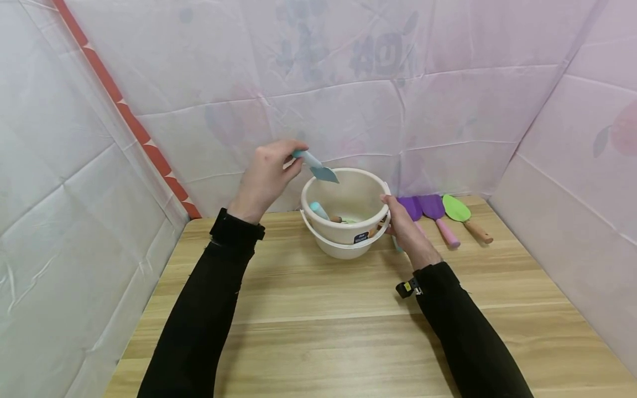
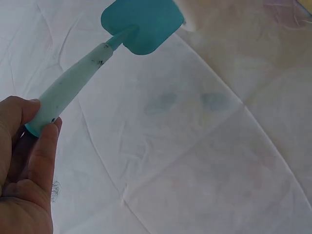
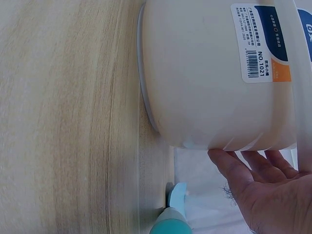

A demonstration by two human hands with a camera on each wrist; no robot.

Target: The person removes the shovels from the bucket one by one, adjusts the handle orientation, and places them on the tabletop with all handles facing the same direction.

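My left hand point(image 1: 290, 160) is raised over the left side of a cream plastic bucket point(image 1: 343, 235) and pinches the end of a pale handle. That handle belongs to a small teal shovel point(image 1: 323, 173), whose blade hangs over the bucket's rim. The left wrist view shows my left hand point(image 2: 41, 129) holding the teal shovel point(image 2: 139, 24) against the white sheet. My right hand point(image 1: 391, 213) grips the bucket's right side, thumb at the rim. In the right wrist view its fingers point(image 3: 243, 170) lie against the bucket point(image 3: 204, 78) wall. Inside the bucket lie a teal-handled tool point(image 1: 318, 210) and a wooden-handled one point(image 1: 337, 219).
On the wooden table point(image 1: 323, 331) right of the bucket lie two purple shovels point(image 1: 432, 207) and a green shovel point(image 1: 457, 210) with a wooden handle. Another teal handle point(image 3: 174, 217) lies on the table under my right hand. White sheeting walls in the table on three sides.
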